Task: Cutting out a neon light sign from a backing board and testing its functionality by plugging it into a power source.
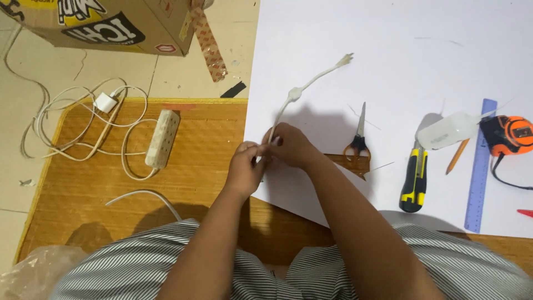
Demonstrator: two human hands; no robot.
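The white cord's (311, 86) near end vanishes inside the right hand (291, 145) and left hand (247, 166). The cardboard box (111, 25) is cropped by the top edge, the red object (525, 213) by the right.

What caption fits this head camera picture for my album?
Both hands pinch a white cord over white paper, with scissors nearby.

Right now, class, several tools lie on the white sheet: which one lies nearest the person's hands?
The scissors with orange handles, just right of the right hand. The yellow-and-black utility knife, pencil, blue ruler and orange tape measure all lie farther right.
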